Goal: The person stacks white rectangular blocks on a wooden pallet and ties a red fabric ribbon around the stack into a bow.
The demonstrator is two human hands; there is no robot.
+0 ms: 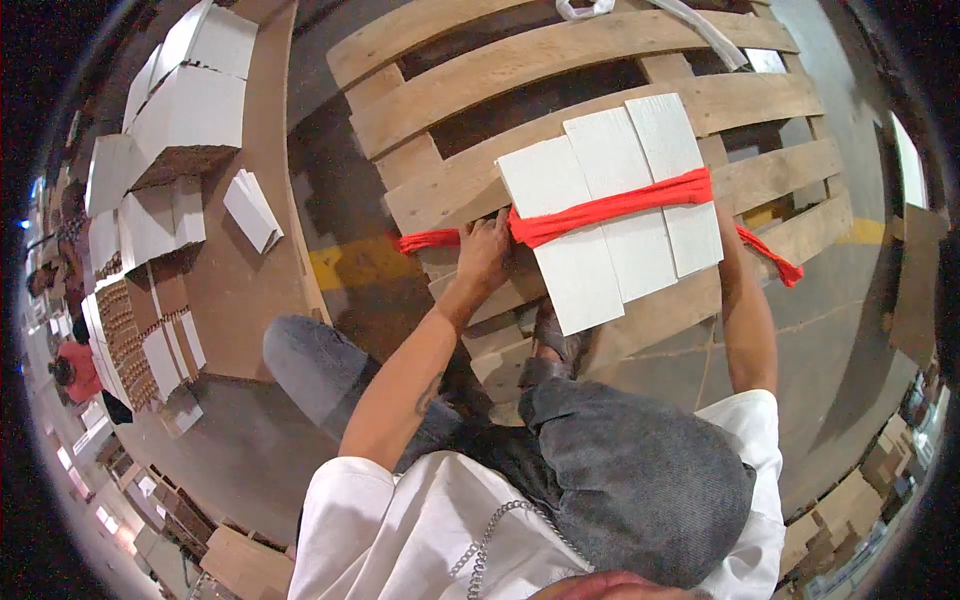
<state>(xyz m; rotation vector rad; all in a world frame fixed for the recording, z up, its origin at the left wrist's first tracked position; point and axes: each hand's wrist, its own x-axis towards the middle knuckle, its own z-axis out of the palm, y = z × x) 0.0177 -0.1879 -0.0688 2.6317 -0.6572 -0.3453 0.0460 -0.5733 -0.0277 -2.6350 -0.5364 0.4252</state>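
In front of me, a bundle of flat white cardboard pieces (610, 165) lies fanned in overlapping stacks above a wooden pallet. Across its middle runs a red cloth strip (610, 208), with one loose tail out to the left and another to the right. My left hand (487, 245) is closed at the bundle's left edge, its fingers curled round the red strip there. Against the right edge is my right hand (729, 235); its fingers are hidden behind the cardboard, so their grip does not show.
The slatted wooden pallet (500, 75) has wide gaps between its boards. White plastic strapping (705, 35) lies on its far side. To my left, a brown board (235, 300) carries stacks of white cardboard (195, 110) and one small loose bundle (252, 212). My knees flank the near side.
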